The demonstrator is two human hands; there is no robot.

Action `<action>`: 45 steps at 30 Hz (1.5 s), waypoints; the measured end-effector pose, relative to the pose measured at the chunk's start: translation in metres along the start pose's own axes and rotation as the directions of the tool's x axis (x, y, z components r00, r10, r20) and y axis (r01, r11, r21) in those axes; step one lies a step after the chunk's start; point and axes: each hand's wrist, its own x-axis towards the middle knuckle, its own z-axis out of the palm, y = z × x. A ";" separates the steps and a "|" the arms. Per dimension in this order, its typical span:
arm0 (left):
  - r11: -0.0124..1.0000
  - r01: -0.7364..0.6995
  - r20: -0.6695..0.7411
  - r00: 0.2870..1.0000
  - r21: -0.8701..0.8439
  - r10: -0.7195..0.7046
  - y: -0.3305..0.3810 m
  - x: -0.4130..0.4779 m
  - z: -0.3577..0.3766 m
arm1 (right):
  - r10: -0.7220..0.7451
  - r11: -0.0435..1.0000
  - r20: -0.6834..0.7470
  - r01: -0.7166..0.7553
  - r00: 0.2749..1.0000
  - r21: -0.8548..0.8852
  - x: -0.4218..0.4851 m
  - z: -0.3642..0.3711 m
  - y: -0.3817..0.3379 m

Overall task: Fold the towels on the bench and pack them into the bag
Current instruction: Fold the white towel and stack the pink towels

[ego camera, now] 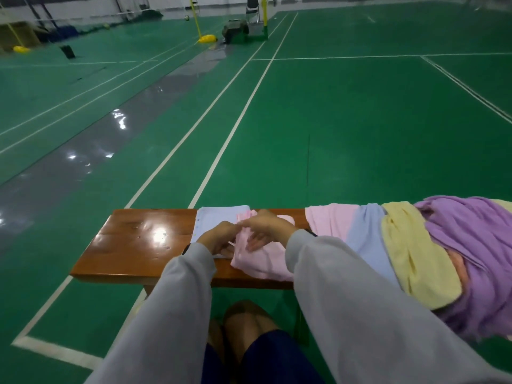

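Both hands work on the pink towel (259, 263), half folded on the wooden bench (130, 245). The right hand (267, 227) lays straight, spread fingers on it, probably to pin the fold. The left hand (219, 239) bends its fingers at the towel's left edge, but blur hides whether they pinch cloth. Just beyond the left hand sits a folded pale blue towel (219, 217), seemingly finished. Right of the right hand, the unfolded pile (410, 250) runs out of frame. No bag shows nearby.
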 end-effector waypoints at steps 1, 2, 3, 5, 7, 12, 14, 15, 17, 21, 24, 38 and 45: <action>0.999 0.008 0.016 1.000 -0.044 -0.008 -0.003 0.002 -0.004 | -0.006 1.000 -0.041 0.005 0.999 -0.019 0.002 0.007 0.001; 0.997 0.015 0.042 0.999 -0.079 -0.012 -0.004 0.003 -0.006 | -0.030 0.997 -0.114 0.021 0.993 -0.079 0.005 0.010 0.002; 0.997 0.020 0.058 0.998 -0.080 -0.016 -0.002 0.003 -0.006 | -0.082 0.985 -0.198 0.049 0.977 -0.168 0.007 0.008 0.004; 0.999 0.038 0.035 0.999 0.038 -0.039 0.003 0.003 -0.001 | -0.170 0.944 -0.327 0.059 0.929 -0.325 0.009 -0.005 0.013; 0.981 0.060 -0.053 0.997 0.186 -0.051 0.007 0.005 0.007 | -0.178 0.910 -0.444 -0.024 0.878 -0.413 0.009 -0.020 0.026; 0.952 -0.030 -0.166 0.983 0.306 0.084 0.009 0.012 0.030 | 0.083 0.985 -0.350 -0.129 0.933 -0.112 0.020 -0.036 0.061; 0.959 -0.069 -0.206 0.970 0.276 0.129 0.006 0.015 0.038 | 0.139 0.988 -0.224 -0.119 0.965 0.102 0.013 -0.036 0.066; 0.973 -0.070 -0.214 0.970 0.221 0.119 0.005 0.016 0.041 | 0.143 0.971 -0.164 -0.106 0.976 0.215 0.012 -0.035 0.068; 0.983 -0.070 -0.174 0.980 0.169 0.100 0.007 0.016 0.037 | 0.116 0.918 -0.067 -0.081 0.991 0.388 0.002 -0.036 0.073; 0.989 -0.129 -0.071 0.988 0.074 0.134 0.020 0.010 0.002 | 0.073 0.921 -0.081 -0.036 0.994 0.387 0.015 -0.043 0.059; 0.980 -0.192 -0.019 0.981 -0.049 0.191 0.033 -0.004 -0.026 | 0.017 0.946 -0.085 0.011 0.996 0.323 0.035 -0.046 0.028; 0.954 -0.092 -0.329 0.926 0.284 0.187 -0.040 0.028 -0.089 | -0.059 0.997 -0.175 0.048 0.983 -0.066 0.086 0.043 0.037; 0.906 -0.252 -0.397 0.835 0.340 0.381 -0.017 0.027 -0.081 | -0.136 0.981 -0.270 0.092 0.953 -0.170 0.088 0.042 -0.006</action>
